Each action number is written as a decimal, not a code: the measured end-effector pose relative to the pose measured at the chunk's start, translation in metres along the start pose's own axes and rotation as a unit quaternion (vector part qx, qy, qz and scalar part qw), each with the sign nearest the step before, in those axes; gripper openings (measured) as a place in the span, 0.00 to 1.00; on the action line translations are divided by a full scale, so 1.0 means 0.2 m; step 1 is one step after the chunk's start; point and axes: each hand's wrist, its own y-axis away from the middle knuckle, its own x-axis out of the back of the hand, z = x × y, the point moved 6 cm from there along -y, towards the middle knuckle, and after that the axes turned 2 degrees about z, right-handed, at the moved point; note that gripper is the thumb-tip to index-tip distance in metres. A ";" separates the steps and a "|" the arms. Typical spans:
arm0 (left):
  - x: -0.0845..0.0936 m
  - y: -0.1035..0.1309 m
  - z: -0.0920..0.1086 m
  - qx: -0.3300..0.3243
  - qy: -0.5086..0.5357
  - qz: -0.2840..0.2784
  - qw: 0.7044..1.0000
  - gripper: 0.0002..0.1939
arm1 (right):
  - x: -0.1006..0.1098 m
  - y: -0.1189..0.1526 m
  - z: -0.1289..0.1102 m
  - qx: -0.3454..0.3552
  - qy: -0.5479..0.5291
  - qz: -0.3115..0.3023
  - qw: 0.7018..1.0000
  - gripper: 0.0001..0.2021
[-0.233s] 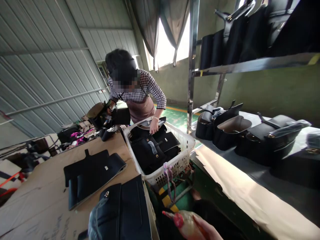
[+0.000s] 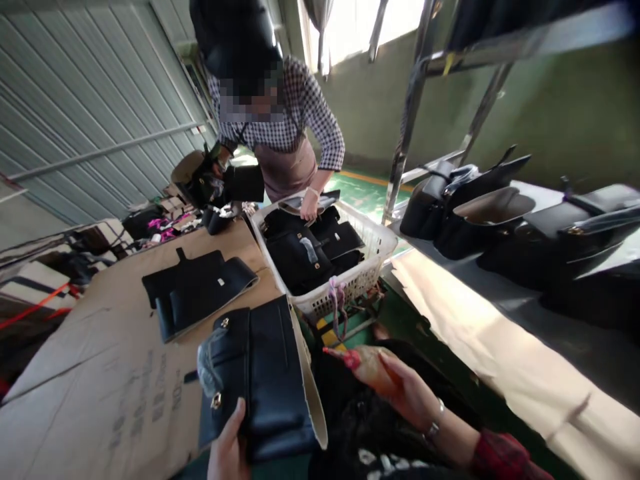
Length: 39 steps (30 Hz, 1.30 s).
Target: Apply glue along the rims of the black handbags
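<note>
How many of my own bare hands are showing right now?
2: the left hand, partly hidden, thumb on the glossy black leather-look bag; the right hand, around the translucent red-nozzled plastic bottle.

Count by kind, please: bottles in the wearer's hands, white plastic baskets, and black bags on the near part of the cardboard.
Bottle, in the right hand: 1
White plastic basket: 1
Black bags, near cardboard: 2
Total: 4

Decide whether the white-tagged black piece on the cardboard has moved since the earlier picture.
No: the black piece lies at the same spot on the cardboard, left of the white basket.
</note>
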 end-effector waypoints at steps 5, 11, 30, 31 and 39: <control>-0.02 -0.04 0.02 -0.047 0.039 -0.004 0.998 0.25 | 0.05 0.00 -0.08 0.054 0.084 0.051 0.994 0.19; 0.00 -0.05 0.00 -0.038 0.038 0.003 0.999 0.23 | 0.05 -0.04 -0.12 0.084 0.162 0.068 0.981 0.25; -0.02 -0.05 0.01 -0.056 0.046 0.000 0.997 0.20 | -0.04 -0.01 -0.31 0.145 0.435 -0.002 0.889 0.20; -0.02 -0.05 0.02 -0.059 0.047 -0.001 0.997 0.20 | -0.04 0.00 -0.31 0.144 0.442 -0.008 0.885 0.20; 0.00 -0.06 0.02 -0.067 0.026 -0.008 0.997 0.22 | -0.08 0.01 -0.34 0.196 0.479 -0.019 0.856 0.18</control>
